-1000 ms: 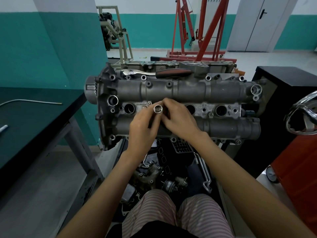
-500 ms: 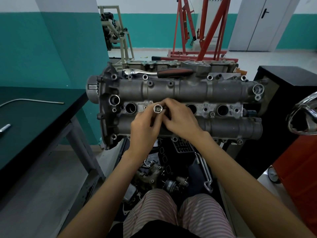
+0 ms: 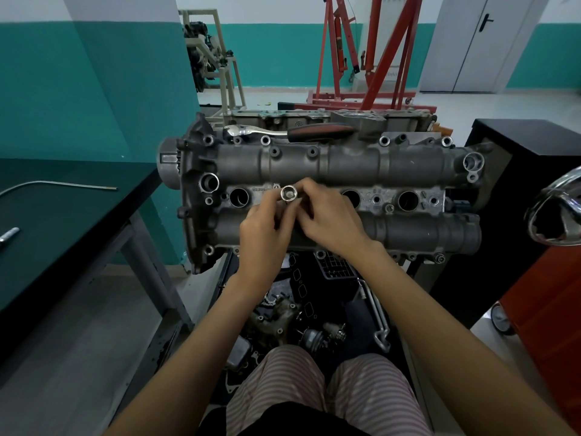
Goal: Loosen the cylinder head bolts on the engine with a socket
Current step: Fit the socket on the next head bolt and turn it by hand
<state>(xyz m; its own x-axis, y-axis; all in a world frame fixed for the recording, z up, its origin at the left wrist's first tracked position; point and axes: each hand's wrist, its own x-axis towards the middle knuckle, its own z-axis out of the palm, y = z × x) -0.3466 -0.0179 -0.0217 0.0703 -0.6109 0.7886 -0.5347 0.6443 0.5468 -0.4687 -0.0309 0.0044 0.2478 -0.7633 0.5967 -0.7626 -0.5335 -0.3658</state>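
A grey engine cylinder head (image 3: 345, 165) lies across the view in front of me, with spark plug wells along its middle row. Over its centre my left hand (image 3: 265, 234) and my right hand (image 3: 330, 221) meet, both pinching a small chrome socket (image 3: 289, 194) whose open end faces me. What the socket sits on is hidden behind my fingers. A ratchet (image 3: 283, 132) with a chrome head and a black and red handle rests on the far edge of the head.
A dark workbench (image 3: 63, 221) with a thin metal rod (image 3: 59, 184) stands to the left. A black cabinet (image 3: 528, 146) and a red cart (image 3: 550, 309) are on the right. Loose engine parts (image 3: 283, 319) lie below the head. A red engine hoist (image 3: 371, 58) stands behind.
Both hands have stayed together on the socket over the head's centre; only small finger shifts and a slight camera movement show.
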